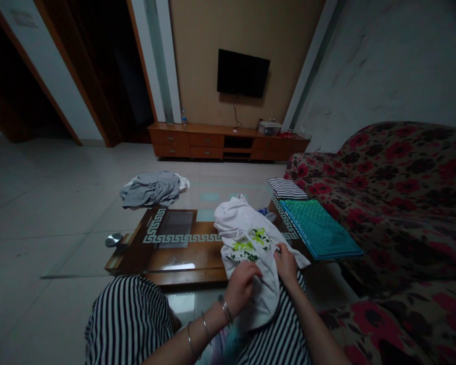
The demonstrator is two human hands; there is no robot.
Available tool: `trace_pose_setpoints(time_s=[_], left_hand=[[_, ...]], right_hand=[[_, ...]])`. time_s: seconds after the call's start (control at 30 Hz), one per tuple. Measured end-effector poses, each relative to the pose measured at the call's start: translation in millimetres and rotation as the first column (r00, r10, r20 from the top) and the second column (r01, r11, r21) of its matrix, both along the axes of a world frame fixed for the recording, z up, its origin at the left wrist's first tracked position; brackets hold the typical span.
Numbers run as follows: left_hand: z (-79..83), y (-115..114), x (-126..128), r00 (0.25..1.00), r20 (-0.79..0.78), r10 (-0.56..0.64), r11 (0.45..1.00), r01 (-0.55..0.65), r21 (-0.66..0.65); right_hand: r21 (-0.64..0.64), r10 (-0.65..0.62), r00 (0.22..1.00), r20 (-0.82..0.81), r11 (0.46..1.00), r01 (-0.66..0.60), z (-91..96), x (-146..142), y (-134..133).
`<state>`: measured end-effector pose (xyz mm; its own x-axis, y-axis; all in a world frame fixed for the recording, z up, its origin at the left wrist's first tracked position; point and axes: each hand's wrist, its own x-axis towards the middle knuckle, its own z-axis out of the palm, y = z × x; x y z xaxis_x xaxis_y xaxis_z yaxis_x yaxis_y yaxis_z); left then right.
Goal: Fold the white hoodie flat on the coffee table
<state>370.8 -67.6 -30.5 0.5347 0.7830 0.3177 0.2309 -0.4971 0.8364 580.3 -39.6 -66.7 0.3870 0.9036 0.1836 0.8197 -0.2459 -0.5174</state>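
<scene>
A white shirt [264, 218] with a green print lies over the near side of the glass table and hangs down onto my striped lap. My left hand [243, 288], bracelets on its wrist, is closed on the shirt below the print; its fingertips are partly hidden and slightly blurred. To the right of the print, my right hand [287, 264] grips the shirt with curled fingers. Part of the cloth is bunched toward the far end.
A grey garment pile [152, 188] sits at the table's far left. Folded teal cloth [323, 228] and a striped folded piece [288, 188] lie at the right, beside a floral sofa [399, 203]. A round metal object [114, 240] is at the left edge. Beyond stands a TV cabinet [207, 139].
</scene>
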Motion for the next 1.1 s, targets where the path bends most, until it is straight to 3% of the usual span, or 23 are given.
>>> trace_pose_setpoints(time_s=[0.07, 0.13, 0.27, 0.4, 0.47, 0.53, 0.63, 0.73, 0.8, 0.87, 0.93, 0.97, 1.03, 1.1], left_hand=[[-15.6, 17, -14, 0.966, -0.093, 0.242, 0.970, -0.240, 0.039], [-29.2, 29, -25, 0.906, -0.269, 0.328, 0.945, -0.311, 0.104], [-46.0, 41, -38, 0.812, -0.536, 0.231, 0.972, -0.174, 0.156], [-41.8, 55, -50, 0.850, -0.454, 0.268, 0.961, -0.267, 0.068], [-28.5, 69, -65, 0.887, -0.319, 0.334, 0.929, -0.368, -0.051], [-5.3, 83, -86, 0.881, -0.151, 0.449, 0.867, -0.470, -0.166], [49.7, 88, -121, 0.795, 0.086, 0.601, 0.787, -0.571, -0.233], [120.2, 70, -147, 0.765, 0.277, 0.581, 0.813, -0.559, -0.163], [163.8, 60, -158, 0.721, 0.357, 0.594, 0.794, -0.597, -0.113], [194.1, 65, -167, 0.665, 0.417, 0.620, 0.749, -0.660, -0.060], [204.2, 91, -176, 0.652, 0.405, 0.641, 0.712, -0.702, 0.004], [200.6, 110, -180, 0.671, 0.350, 0.654, 0.705, -0.708, 0.039], [176.7, 152, -189, 0.717, 0.118, 0.688, 0.712, -0.697, 0.083], [136.3, 184, -197, 0.688, -0.230, 0.689, 0.717, -0.693, 0.077]], right_hand=[[0.012, -0.008, 1.000, 0.009, 1.000, 0.008, -1.2, -1, 1], [0.009, -0.013, 1.000, 0.008, 1.000, 0.013, -1.0, -3, 1], [0.053, -0.013, 0.999, -0.029, 0.998, 0.015, 1.4, -6, 0], [0.141, 0.005, 0.991, -0.137, 0.990, 0.015, 3.6, -1, -2], [0.186, -0.010, 0.978, -0.206, 0.981, 0.049, 5.2, 8, -4], [0.218, -0.048, 0.952, -0.301, 0.969, 0.117, 9.7, 21, -6], [0.240, -0.054, 0.883, -0.466, 0.953, 0.185, 31.3, 37, -17], [0.311, 0.036, 0.806, -0.590, 0.932, 0.186, 79.7, 38, -33], [0.393, 0.125, 0.734, -0.667, 0.896, 0.205, 122.3, 32, -36], [0.462, 0.208, 0.672, -0.710, 0.859, 0.222, 160.8, 26, -25], [0.502, 0.245, 0.697, -0.674, 0.844, 0.188, 181.0, 23, 5], [0.506, 0.244, 0.747, -0.618, 0.851, 0.140, 180.9, 22, 26], [0.460, 0.202, 0.880, -0.430, 0.887, 0.021, 158.7, 19, 73], [0.277, 0.138, 0.979, -0.151, 0.956, -0.092, 113.4, 14, 110]])
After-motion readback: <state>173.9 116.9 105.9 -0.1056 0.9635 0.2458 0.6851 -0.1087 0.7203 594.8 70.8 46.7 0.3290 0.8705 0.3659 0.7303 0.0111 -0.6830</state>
